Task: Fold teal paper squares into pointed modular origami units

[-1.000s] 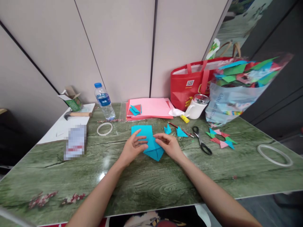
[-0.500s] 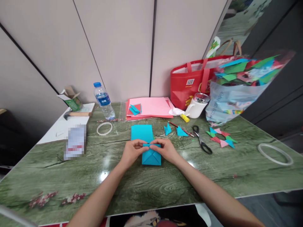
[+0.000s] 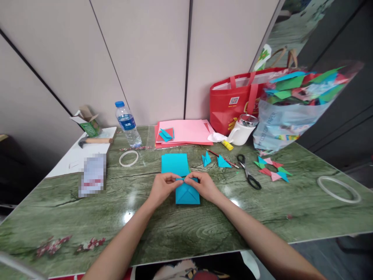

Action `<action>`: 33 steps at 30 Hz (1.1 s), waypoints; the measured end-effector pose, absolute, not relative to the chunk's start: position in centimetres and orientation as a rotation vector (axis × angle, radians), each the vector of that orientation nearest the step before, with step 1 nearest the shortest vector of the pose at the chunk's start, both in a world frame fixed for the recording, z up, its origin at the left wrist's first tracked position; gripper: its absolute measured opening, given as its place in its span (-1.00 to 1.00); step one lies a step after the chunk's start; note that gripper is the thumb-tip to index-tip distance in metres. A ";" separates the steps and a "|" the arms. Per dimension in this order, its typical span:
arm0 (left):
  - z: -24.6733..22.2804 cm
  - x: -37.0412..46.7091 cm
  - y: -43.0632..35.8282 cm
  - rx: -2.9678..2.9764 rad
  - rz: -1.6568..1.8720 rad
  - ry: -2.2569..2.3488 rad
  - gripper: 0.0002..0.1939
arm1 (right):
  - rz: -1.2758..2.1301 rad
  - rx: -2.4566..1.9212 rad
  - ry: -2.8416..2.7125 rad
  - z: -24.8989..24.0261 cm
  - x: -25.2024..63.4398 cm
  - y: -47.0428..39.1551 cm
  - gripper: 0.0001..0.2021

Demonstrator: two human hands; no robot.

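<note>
A blue folded paper with diagonal creases lies in front of me at the middle of the table. My left hand pinches its far edge at the left, thumb and fingers together. At the same edge on the right, my right hand pinches it too, the two thumbs nearly touching. Just beyond my hands is flat blue paper. Two small blue folded pieces, one upright-pointed and one triangular, rest to the right of it.
Black scissors, a multicoloured paper ring and a white ring lie right. Behind stand a white mug, red bag and filled plastic bag. Left are a bottle, tape ring and hammer.
The blue folded paper has shifted very slightly to the right under my fingers. Both hands keep nearly the same place and pinch.
</note>
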State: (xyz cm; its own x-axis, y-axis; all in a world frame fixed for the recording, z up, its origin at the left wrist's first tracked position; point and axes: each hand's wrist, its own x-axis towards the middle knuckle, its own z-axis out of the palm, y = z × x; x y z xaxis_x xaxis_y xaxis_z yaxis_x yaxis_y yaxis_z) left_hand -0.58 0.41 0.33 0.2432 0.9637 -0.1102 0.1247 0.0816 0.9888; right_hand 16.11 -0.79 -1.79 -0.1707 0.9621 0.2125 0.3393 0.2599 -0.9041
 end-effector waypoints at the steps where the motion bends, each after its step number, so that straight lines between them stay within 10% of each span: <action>1: 0.3 -0.6 0.4 1.325 0.893 1.148 -0.72 | 0.922 -1.210 -1.680 -1.8 16.1 -0.8 -0.80; 33: 0.6 -0.4 0.2 1.420 0.909 1.221 -0.69 | 1.124 -1.188 -1.443 -1.8 16.5 -0.5 -0.73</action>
